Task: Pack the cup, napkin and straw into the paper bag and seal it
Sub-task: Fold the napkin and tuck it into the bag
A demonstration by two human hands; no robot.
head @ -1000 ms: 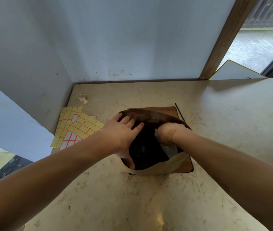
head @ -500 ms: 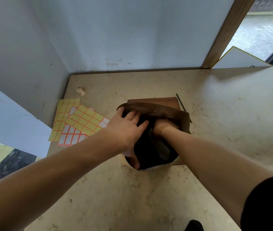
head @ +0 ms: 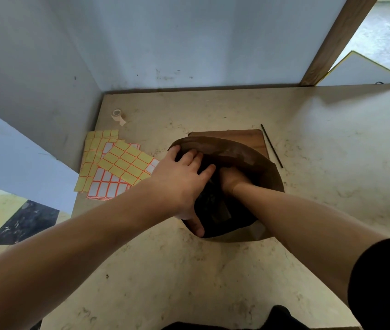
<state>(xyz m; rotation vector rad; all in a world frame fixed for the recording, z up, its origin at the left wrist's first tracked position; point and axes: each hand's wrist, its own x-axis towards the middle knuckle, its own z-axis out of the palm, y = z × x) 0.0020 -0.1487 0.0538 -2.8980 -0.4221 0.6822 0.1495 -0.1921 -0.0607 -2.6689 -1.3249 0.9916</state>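
Note:
A brown paper bag point(head: 271, 173) stands open on a wooden board point(head: 239, 136) in the middle of the table. My left hand point(head: 179, 182) grips the bag's left rim, fingers over the far edge and thumb on the near edge. My right hand point(head: 233, 181) is pushed down into the bag's mouth, its fingers hidden in the dark inside. A dim pale patch point(head: 222, 209) shows inside the bag below the hands; I cannot tell what it is. No cup is visible. A thin black straw point(head: 271, 145) lies on the table just right of the board.
Yellow and white sticker sheets point(head: 117, 163) lie left of the bag, near the table's left edge. A small tape roll point(head: 117, 115) sits near the back left corner. Walls close the back and left sides. A wooden post point(head: 332, 41) rises at the back right.
My right hand has sunk deeper into the bag, and the white napkin seen beside it a second ago no longer shows clearly. My left hand stays on the rim. The view has tilted down.

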